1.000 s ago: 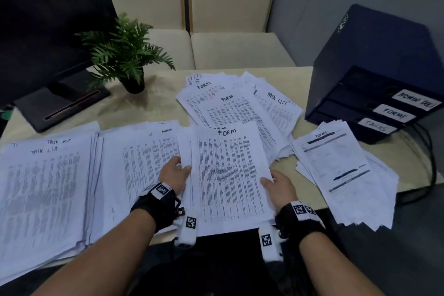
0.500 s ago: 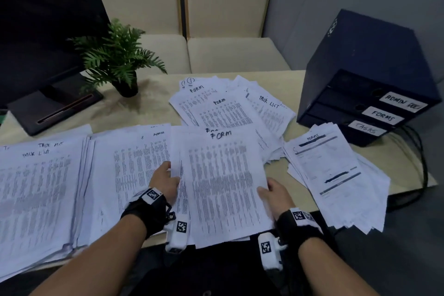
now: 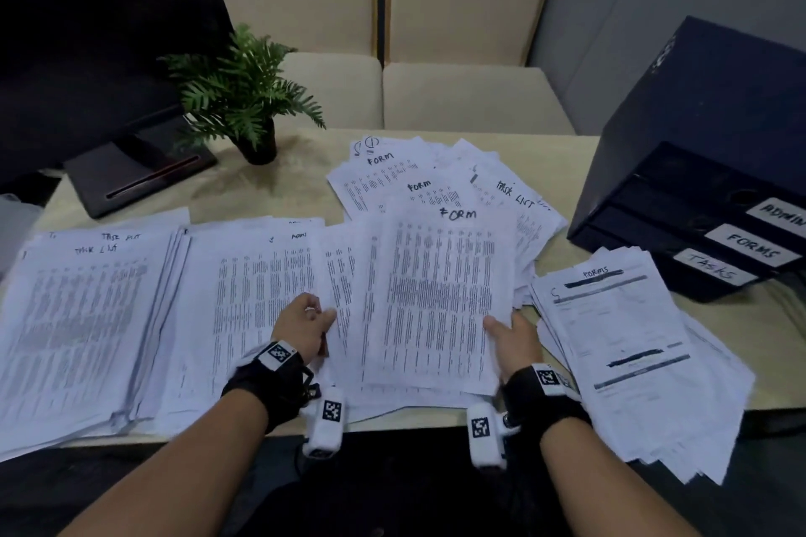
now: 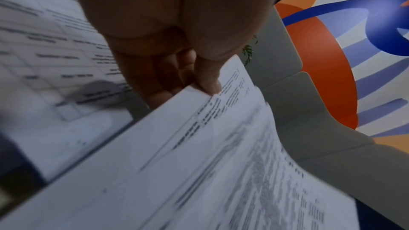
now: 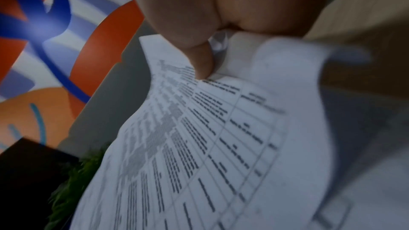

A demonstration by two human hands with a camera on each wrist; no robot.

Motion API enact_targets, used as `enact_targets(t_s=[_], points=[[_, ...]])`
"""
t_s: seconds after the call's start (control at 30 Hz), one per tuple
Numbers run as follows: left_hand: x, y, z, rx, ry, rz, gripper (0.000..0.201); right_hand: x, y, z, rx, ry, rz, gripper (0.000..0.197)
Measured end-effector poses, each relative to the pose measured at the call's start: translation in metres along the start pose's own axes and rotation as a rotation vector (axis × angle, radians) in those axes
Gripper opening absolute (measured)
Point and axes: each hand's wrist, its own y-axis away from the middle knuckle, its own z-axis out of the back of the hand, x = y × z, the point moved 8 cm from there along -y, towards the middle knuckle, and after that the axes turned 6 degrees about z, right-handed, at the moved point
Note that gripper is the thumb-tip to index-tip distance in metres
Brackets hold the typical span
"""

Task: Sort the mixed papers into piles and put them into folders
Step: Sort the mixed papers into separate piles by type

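White paper covers most of the pale table (image 3: 279,192). At its near middle a FORM sheaf (image 3: 436,296), several printed sheets fanned slightly apart, is held by both side edges, and its lower edge reaches past the table's near rim. The left hand (image 3: 303,329) pinches the sheaf's left edge, with the thumb (image 4: 208,78) on top and the fingers curled beneath; the left wrist view shows that edge raised off the page below. The right hand (image 3: 514,340) grips the right edge with its thumb (image 5: 202,66) pressed on the printed face, while its fingers are hidden under the paper. Far left lies the task-list pile (image 3: 83,318), with the admin pile (image 3: 244,296) beside it and partly under the sheaf. Behind the sheaf spreads a mixed heap (image 3: 392,174) of sheets marked FORM and TASK LIST. A forms pile (image 3: 619,340) lies at the right, in front of the dark folder box (image 3: 706,135) labelled ADMIN, FORMS and TASKS. A potted plant (image 3: 244,100) and a monitor (image 3: 87,35) stand at the back left, with two cream chairs (image 3: 466,13) beyond the table.
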Motion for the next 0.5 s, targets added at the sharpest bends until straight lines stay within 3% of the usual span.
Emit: enact_targets(t_s=[0.1,0.23,0.37,0.5], points=[[-0.003,0.005,-0.006,0.005,-0.022,0.009,0.015,0.0,-0.005,-0.001,0.059,0.009,-0.004,0.011],[-0.012,0.015,-0.019,0.087,0.12,0.069,0.037,0.006,0.008,-0.021,0.216,-0.011,0.005,0.018],[-0.028,0.018,-0.017,0.082,-0.086,-0.033,0.059,0.021,0.017,-0.024,0.244,-0.042,0.034,0.021],[-0.051,0.02,-0.013,0.098,-0.085,-0.186,0.05,0.044,0.02,-0.016,0.265,-0.089,0.106,0.035]])
